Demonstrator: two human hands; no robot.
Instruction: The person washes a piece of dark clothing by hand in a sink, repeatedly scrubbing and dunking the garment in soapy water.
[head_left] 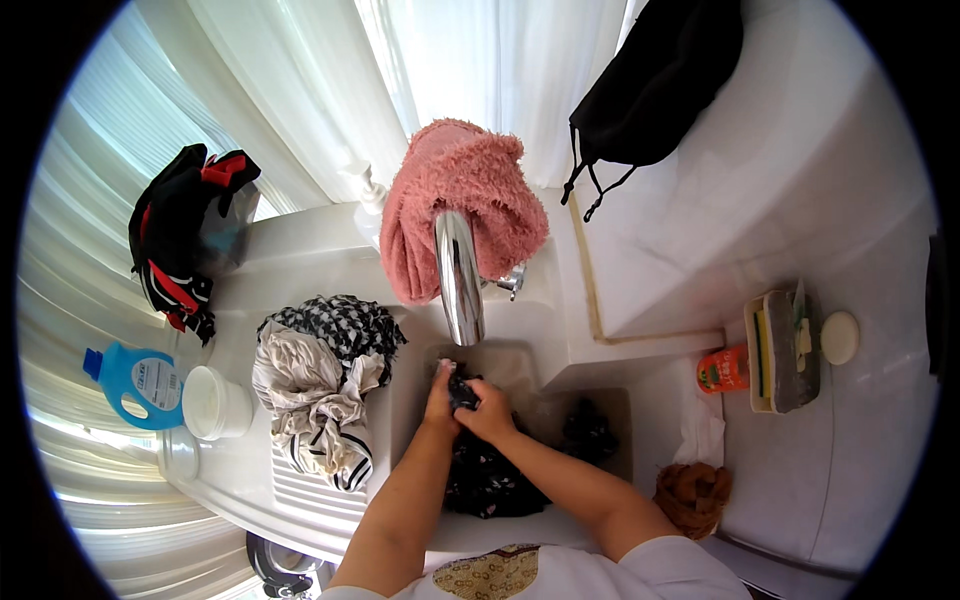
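Note:
Over the sink basin (618, 425), my left hand (440, 393) and my right hand (487, 412) are closed close together on a dark patterned cloth (490, 478). A bunched part of the cloth shows between my fingers. Its larger part hangs and lies in the basin below my wrists, black with small pale marks. Another dark, crumpled piece (590, 430) lies in the basin to the right; whether it belongs to the same cloth I cannot tell. Just beyond my hands stands the chrome faucet (459, 280), its spout pointing down at the basin.
A fluffy pink towel (455, 165) drapes behind the faucet. Left, on the ribbed washboard (315, 492), lie beige cloth (300, 370) and black-and-white cloth (345, 325). Beyond are a white bucket (215, 403) and blue detergent bottle (140, 385). A brown cloth (692, 498) lies right.

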